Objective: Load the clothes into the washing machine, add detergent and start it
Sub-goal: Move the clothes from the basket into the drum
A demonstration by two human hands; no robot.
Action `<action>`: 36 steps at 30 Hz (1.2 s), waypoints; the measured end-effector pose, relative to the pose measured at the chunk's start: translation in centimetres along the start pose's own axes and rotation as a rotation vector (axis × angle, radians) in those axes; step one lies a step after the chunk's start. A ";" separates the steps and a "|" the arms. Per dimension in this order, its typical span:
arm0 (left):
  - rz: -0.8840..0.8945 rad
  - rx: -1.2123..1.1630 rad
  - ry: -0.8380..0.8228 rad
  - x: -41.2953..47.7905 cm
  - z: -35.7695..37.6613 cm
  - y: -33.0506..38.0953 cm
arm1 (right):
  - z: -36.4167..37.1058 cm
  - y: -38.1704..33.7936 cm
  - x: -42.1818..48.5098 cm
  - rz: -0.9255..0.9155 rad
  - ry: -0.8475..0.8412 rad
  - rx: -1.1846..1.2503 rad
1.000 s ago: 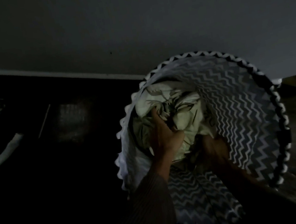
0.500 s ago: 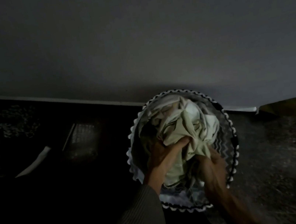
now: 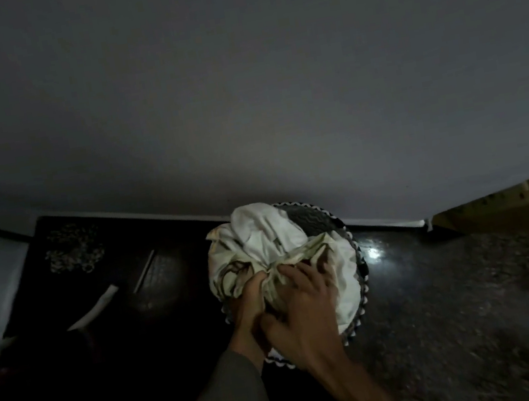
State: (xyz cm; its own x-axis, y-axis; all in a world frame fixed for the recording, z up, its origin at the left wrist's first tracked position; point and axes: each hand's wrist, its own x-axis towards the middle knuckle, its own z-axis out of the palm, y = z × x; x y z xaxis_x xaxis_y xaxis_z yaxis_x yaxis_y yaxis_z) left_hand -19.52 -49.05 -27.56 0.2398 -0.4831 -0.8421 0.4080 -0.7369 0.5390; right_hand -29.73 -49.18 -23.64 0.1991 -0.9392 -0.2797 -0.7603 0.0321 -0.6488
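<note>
A bundle of pale clothes (image 3: 262, 238) bulges out of a round laundry basket (image 3: 325, 222) with a black-and-white zigzag pattern, standing on the dark floor by the wall. My left hand (image 3: 249, 301) grips the bunched fabric from below left. My right hand (image 3: 301, 302) lies over the bundle with its fingers curled into the cloth. The washing machine is not in view. The room is very dim.
A grey wall (image 3: 237, 83) fills the upper half. Left of the basket lies a dark mat (image 3: 151, 280) with a pale curved object (image 3: 95, 310) and a patterned patch on it. A yellowish object (image 3: 506, 207) sits at the right by the wall.
The view has pulled back and up, so the basket looks smaller and lower. The clothes have risen out of the basket. My right hand moved onto the top of the bundle.
</note>
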 end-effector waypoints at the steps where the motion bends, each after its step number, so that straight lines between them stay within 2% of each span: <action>1: 0.040 0.032 -0.017 -0.7 -0.7 0.1 | -0.7 -0.8 -0.6 -0.049 -0.009 0.033; 3: 0.006 0.001 -0.026 -2.3 -1.2 1.2 | -2.6 -2.4 -1.8 -0.131 0.061 0.238; 5: -0.056 -0.210 -0.019 -3.5 -1.2 2.5 | -4.6 -3.3 -3.2 -0.200 0.232 0.419; 7: -0.061 -0.444 -0.022 -4.9 -1.0 4.1 | -6.2 -3.7 -4.6 -0.190 0.426 0.431; 9: -0.044 -0.585 -0.063 -6.3 -1.1 5.8 | -6.8 -3.1 -5.5 -0.044 0.545 0.459; 11: 0.016 -0.641 -0.084 -7.5 -2.0 7.1 | -6.7 -1.6 -5.6 0.188 0.570 0.559; 15: 0.075 -0.722 -0.084 -9.9 -2.4 8.3 | -5.3 1.3 -4.9 0.520 0.400 0.762; 17: 0.121 -0.744 -0.113 -11.6 -2.1 8.8 | -4.4 2.0 -4.0 0.628 0.229 0.895; 20: 0.178 -0.777 -0.138 -14.1 -1.9 9.2 | -3.7 1.2 -2.8 0.675 -0.059 1.091; 24: 0.252 -0.864 -0.141 -16.8 -2.4 9.7 | -4.9 -2.0 -3.6 0.641 -0.266 1.192; 27: 0.291 -0.892 -0.124 -19.5 -3.0 10.5 | -6.9 -6.0 -4.6 0.720 -0.300 1.525; 28: 0.306 -0.890 -0.145 -20.4 -3.3 10.5 | -7.4 -7.2 -4.8 0.679 -0.284 1.664; 30: 0.322 -0.891 -0.172 -22.2 -3.9 10.5 | -8.8 -9.5 -5.0 0.636 -0.234 1.790; 33: 0.367 -0.885 -0.197 -24.5 -5.6 10.5 | -10.8 -12.6 -5.4 0.523 -0.289 1.748; 36: 0.348 -0.860 -0.172 -25.9 -7.7 10.9 | -11.7 -14.0 -5.7 0.515 -0.316 1.674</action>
State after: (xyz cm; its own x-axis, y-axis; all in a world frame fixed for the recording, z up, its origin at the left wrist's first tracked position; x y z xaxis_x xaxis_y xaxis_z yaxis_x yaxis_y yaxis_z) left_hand -14.49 -40.95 -0.04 0.3647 -0.7243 -0.5851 0.8646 0.0301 0.5015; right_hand -27.45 -48.29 -4.68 0.4201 -0.6344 -0.6489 0.5628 0.7431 -0.3621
